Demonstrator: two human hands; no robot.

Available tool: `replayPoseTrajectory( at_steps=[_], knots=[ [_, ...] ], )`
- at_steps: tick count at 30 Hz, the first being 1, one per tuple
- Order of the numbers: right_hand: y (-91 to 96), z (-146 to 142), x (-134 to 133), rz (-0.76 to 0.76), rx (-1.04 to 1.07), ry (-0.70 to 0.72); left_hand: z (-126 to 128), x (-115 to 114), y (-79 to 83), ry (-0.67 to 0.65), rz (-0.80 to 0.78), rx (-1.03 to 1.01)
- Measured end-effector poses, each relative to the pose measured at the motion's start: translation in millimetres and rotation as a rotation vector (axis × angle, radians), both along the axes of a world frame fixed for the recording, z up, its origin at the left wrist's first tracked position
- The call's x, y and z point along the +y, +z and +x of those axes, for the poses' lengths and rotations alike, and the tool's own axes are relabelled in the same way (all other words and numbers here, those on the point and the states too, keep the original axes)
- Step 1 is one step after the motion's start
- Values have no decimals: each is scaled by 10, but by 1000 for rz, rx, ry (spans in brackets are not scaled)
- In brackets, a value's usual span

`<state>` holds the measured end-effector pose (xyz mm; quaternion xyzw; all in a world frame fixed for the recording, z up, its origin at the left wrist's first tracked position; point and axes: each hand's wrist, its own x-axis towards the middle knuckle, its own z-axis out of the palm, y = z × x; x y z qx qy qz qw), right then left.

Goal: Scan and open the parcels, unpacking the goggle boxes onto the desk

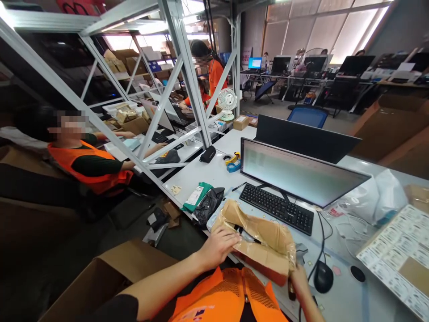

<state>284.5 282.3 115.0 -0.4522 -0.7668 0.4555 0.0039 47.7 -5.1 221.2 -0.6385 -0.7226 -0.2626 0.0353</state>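
A torn, open cardboard box (256,250) with clear tape on its right end lies tilted at the desk's near edge, against my orange vest. Dark and pale contents show inside, too small to name. My left hand (221,245) grips the box's near left edge, fingers over the flap. At the right end, my right hand (299,279) is closed beside the taped corner. A narrow dark brown piece shows under its fingers; its kind is unclear, and the fingertips are partly hidden.
Behind the box are a keyboard (276,208) and a monitor (301,172); a mouse (323,276) sits right. A black plastic bag (208,205) and green parcel (197,196) lie left. A large open carton (110,277) stands below. A seated co-worker (90,165) is beyond the metal frame.
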Motion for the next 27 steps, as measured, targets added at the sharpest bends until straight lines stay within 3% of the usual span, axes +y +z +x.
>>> replayPoseTrajectory(
  at_steps=[3, 6, 8, 11, 14, 17, 21, 24, 27],
  knots=[
    [86, 259, 262, -201, -16, -244, 77, 50, -370, -14, -29, -2],
    [394, 346, 418, -226, 120, -219, 125, 111, -613, -52, -80, 24],
    [750, 281, 425, -141, 166, -89, 154, 130, -679, -88, -129, 11],
    [1273, 0, 307, 20, 122, 217, 167, 101, -693, -133, -201, -63],
    [1531, -376, 39, 147, 14, 560, 133, 27, -660, -11, -265, -106],
    [1565, -698, -372, 265, -185, 800, 119, -51, -601, 140, -302, -95],
    [1493, -990, -869, 385, -411, 966, 155, -92, -587, 192, -287, -95],
    [1441, -1003, -981, 391, -521, 999, 163, -87, -627, 196, -295, -95],
    [1418, -739, -850, 356, -622, 978, 152, -88, -643, 195, -300, -91]
  ],
)
